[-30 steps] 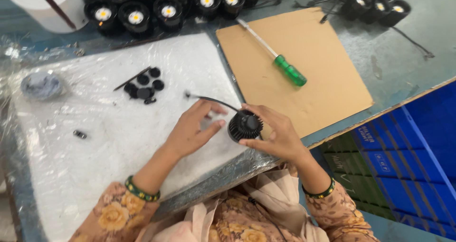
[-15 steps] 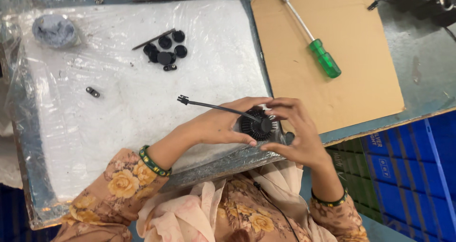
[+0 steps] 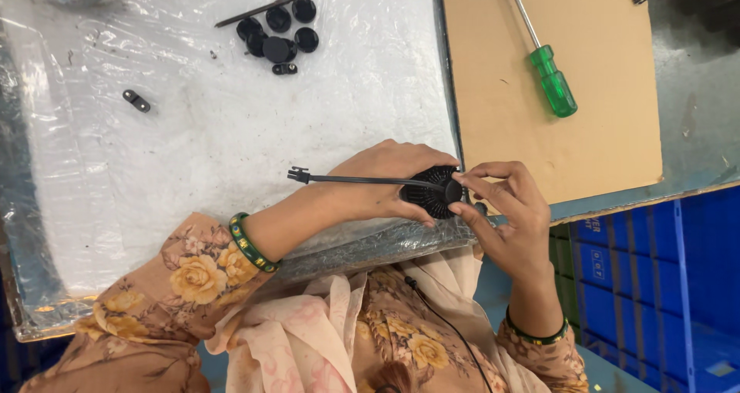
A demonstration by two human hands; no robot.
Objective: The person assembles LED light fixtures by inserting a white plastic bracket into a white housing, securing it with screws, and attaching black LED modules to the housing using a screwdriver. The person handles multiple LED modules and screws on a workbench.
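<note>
My left hand [image 3: 381, 181] wraps around a round black finned part [image 3: 428, 193] at the table's near edge. A thin black cable [image 3: 362, 179] with a small plug at its end sticks out of the part to the left, across my left hand. My right hand [image 3: 505, 212] pinches the right side of the same part with thumb and fingertips. Both wrists wear green bangles, and my floral sleeves show below.
A cluster of small black round caps [image 3: 277, 35] with a thin black rod lies at the top on the plastic-covered white pad [image 3: 193, 146]. A small black clip [image 3: 136, 100] sits left. A green-handled screwdriver [image 3: 549, 65] rests on the cardboard sheet [image 3: 609, 131]. A blue crate [image 3: 663, 285] stands at right.
The view has shifted down and closer. My hands stay on the finned part at the table edge, and the right fingers have moved onto its right side.
</note>
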